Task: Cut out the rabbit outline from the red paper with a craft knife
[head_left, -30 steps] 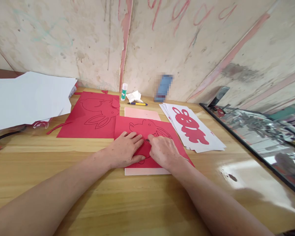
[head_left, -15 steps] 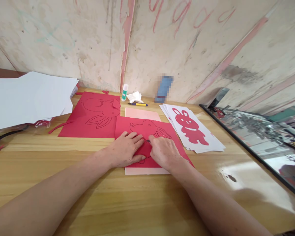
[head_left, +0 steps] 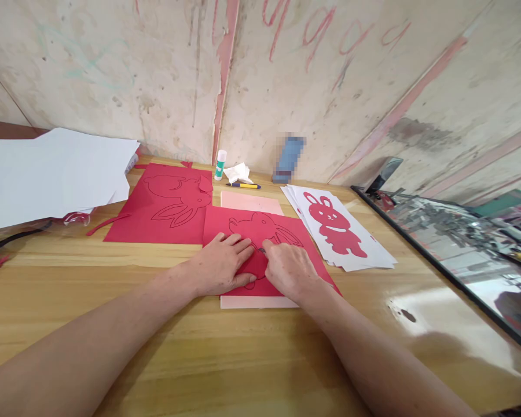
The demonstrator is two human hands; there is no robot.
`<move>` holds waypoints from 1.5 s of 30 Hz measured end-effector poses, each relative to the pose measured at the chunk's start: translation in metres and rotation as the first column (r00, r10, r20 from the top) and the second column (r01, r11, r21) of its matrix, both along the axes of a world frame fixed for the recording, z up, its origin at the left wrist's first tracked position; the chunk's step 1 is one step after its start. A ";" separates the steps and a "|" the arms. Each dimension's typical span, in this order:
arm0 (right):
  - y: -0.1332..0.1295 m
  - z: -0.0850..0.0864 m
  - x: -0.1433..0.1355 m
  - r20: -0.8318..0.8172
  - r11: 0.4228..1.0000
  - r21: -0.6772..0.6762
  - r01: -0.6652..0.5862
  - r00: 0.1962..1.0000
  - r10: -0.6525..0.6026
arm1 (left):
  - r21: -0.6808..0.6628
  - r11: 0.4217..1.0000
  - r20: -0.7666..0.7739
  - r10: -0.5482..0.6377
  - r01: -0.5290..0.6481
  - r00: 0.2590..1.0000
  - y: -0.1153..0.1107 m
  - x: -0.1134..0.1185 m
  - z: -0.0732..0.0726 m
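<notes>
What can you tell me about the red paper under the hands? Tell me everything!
The red paper looks thin and lies mostly flat over some pink paper. Dark lines on it draw a bunny with long ears, partly hidden. The left hand lies flat on it; the right hand rests there too, holding a small dark thing, too covered to name.

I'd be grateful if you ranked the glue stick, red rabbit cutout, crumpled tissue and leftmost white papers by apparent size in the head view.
Leftmost white papers
Red rabbit cutout
Crumpled tissue and glue stick: too alike to rank
</notes>
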State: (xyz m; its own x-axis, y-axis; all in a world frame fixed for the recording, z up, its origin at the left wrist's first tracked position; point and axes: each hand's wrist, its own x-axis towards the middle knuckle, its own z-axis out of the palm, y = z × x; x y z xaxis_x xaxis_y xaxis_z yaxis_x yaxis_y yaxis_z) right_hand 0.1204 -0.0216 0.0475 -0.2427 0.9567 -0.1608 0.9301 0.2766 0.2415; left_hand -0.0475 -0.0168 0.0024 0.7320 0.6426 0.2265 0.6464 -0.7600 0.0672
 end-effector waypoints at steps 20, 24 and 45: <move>0.003 -0.007 0.007 -0.038 0.999 0.029 -0.016 0.999 0.017 | 0.005 1.000 -0.007 0.000 0.000 1.000 0.001 0.000 -0.002; 0.005 -0.009 0.009 -0.039 0.999 0.032 -0.042 0.998 0.043 | 0.012 1.000 -0.003 -0.004 0.004 1.000 0.001 0.000 -0.002; 0.026 -0.007 0.034 -0.449 0.988 -0.152 -0.017 0.892 -0.053 | 0.023 1.000 -0.020 -0.003 0.004 1.000 0.001 0.001 -0.001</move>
State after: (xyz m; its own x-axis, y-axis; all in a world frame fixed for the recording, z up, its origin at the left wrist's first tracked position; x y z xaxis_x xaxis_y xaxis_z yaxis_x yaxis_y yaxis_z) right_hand 0.1543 0.0042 0.0403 -0.3056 0.9354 -0.1780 0.9340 0.2582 -0.2469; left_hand -0.0466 -0.0153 0.0019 0.7388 0.6348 0.2260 0.6448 -0.7635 0.0368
